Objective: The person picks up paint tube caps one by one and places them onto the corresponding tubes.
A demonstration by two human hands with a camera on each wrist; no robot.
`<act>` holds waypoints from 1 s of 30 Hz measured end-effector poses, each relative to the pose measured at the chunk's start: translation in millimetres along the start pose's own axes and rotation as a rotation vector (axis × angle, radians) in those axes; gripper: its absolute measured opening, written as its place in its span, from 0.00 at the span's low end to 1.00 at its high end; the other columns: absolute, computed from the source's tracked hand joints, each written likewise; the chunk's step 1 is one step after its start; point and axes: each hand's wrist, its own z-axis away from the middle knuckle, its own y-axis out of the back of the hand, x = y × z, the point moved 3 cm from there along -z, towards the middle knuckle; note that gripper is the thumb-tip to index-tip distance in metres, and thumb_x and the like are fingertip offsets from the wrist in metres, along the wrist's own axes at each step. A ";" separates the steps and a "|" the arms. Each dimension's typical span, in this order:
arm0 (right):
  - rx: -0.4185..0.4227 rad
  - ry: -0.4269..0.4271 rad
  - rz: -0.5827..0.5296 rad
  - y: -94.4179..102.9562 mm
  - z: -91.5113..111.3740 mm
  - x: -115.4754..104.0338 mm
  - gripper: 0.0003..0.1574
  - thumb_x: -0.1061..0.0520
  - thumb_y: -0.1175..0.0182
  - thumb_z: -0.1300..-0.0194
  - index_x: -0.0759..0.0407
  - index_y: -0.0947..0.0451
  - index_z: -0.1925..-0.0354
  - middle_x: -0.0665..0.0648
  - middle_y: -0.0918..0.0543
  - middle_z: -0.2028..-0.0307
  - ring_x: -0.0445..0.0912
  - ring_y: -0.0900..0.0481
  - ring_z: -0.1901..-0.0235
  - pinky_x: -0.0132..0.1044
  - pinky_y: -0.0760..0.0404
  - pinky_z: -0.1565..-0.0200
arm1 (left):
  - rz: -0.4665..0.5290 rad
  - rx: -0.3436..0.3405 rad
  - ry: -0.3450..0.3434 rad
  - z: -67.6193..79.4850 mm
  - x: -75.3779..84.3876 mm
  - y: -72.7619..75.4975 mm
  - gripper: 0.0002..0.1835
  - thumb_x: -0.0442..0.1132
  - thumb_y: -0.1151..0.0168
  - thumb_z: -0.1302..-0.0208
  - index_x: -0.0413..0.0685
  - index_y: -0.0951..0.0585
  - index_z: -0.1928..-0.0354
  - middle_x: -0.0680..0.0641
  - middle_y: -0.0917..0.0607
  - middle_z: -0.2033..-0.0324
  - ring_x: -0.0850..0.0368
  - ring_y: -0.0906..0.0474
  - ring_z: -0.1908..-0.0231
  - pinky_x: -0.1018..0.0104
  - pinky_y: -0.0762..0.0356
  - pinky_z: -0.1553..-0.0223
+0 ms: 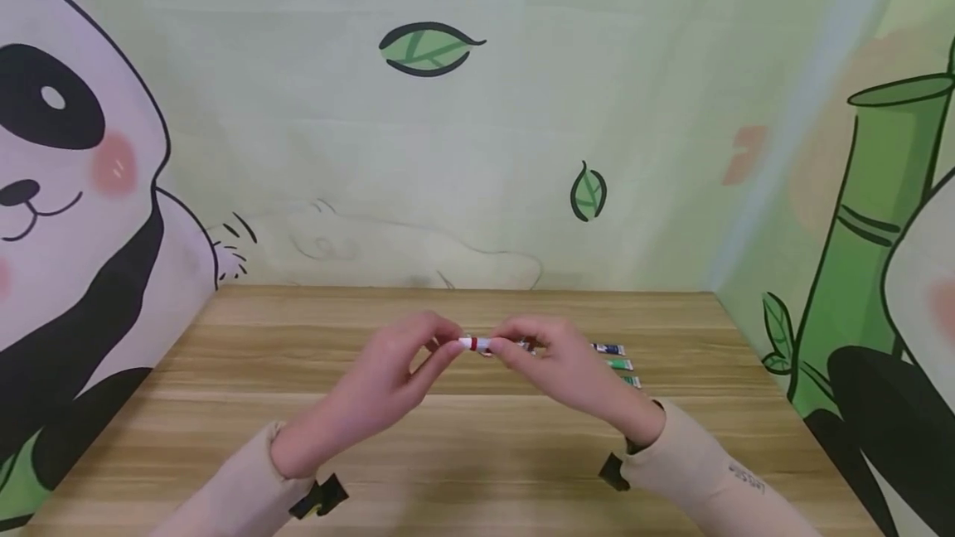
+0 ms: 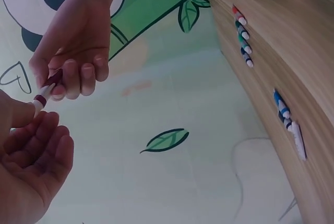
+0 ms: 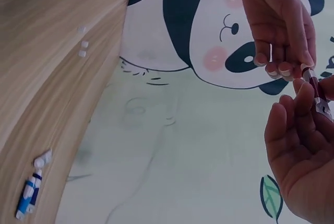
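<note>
A small paint tube [image 1: 477, 344], white with dark red bands, is held level between the two hands above the table. The left hand [image 1: 395, 363] pinches its white cap end with thumb and fingers. At the other end, the right hand [image 1: 559, 361] pinches the tube body and covers part of it. In the left wrist view the dark red part of the tube [image 2: 52, 79] shows by the right hand [image 2: 78, 51]. From the right wrist, the tube [image 3: 316, 89] runs between the left hand [image 3: 282, 18] and the right hand [image 3: 300, 156].
Several coloured tubes lie on the wooden table [image 1: 418, 462], including a green tube [image 1: 620, 365] beyond the right hand. A blue tube [image 2: 281, 102] and a white tube [image 2: 299, 140] lie near the back edge. Small white pieces [image 3: 83, 44] sit farther left. A panda-print cloth [image 1: 298, 106] stands behind.
</note>
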 end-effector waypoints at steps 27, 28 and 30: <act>0.260 0.530 0.334 -2.2 6.5 -2.3 0.20 0.51 0.34 0.30 0.61 0.19 0.46 0.56 0.17 0.51 0.47 0.17 0.58 0.33 0.17 0.59 | 0.099 0.017 0.281 2.4 -11.8 5.4 0.07 0.39 0.43 0.24 0.45 0.18 0.58 0.56 0.17 0.69 0.61 0.24 0.69 0.65 0.22 0.69; 0.261 0.553 0.356 -2.1 6.8 -2.3 0.20 0.49 0.36 0.29 0.61 0.19 0.47 0.56 0.16 0.52 0.46 0.16 0.57 0.33 0.17 0.57 | 0.120 0.017 0.298 2.5 -12.2 5.5 0.07 0.39 0.43 0.24 0.44 0.18 0.58 0.56 0.17 0.69 0.60 0.23 0.69 0.65 0.21 0.69; 0.260 0.586 0.376 -2.2 7.2 -2.3 0.19 0.50 0.37 0.28 0.62 0.18 0.49 0.56 0.15 0.55 0.47 0.16 0.57 0.36 0.16 0.56 | 0.146 0.015 0.323 2.6 -13.0 5.2 0.08 0.39 0.43 0.24 0.45 0.18 0.59 0.56 0.17 0.69 0.60 0.23 0.69 0.64 0.21 0.67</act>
